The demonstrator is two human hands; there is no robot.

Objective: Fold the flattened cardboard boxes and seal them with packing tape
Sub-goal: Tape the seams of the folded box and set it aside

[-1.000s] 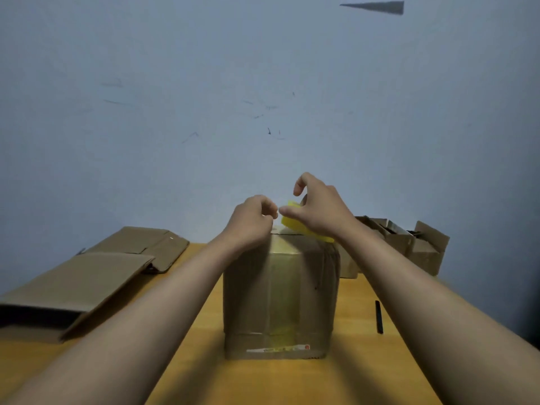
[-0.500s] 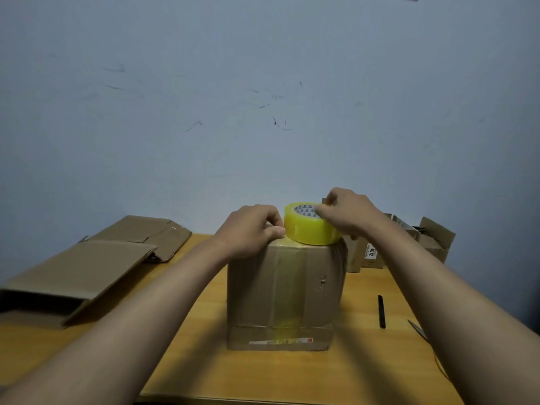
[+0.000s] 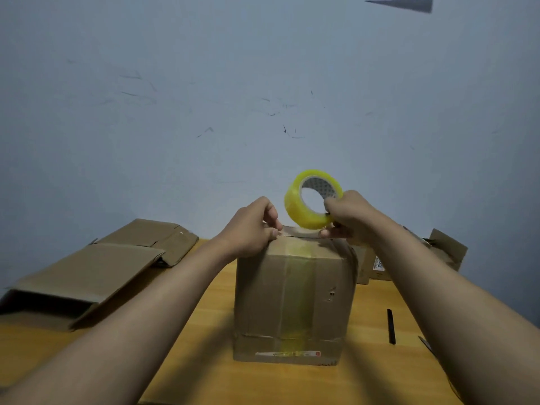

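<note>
Just above the far top edge of the upright cardboard box, held on edge (hole facing the camera) in the curled right hand: yellow tape roll, with left hand pinching at the top seam just beside it.

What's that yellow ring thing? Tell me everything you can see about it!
It is a roll of packing tape, shiny see-through yellow wound on a pale core with a small dark pattern printed inside. The round hole faces the camera. It is tilted on edge, just above the top of the upright cardboard box. The right hand grips its right side, a thumb hooked into the hole. Whether a strip runs from it down to the box cannot be told.
</note>
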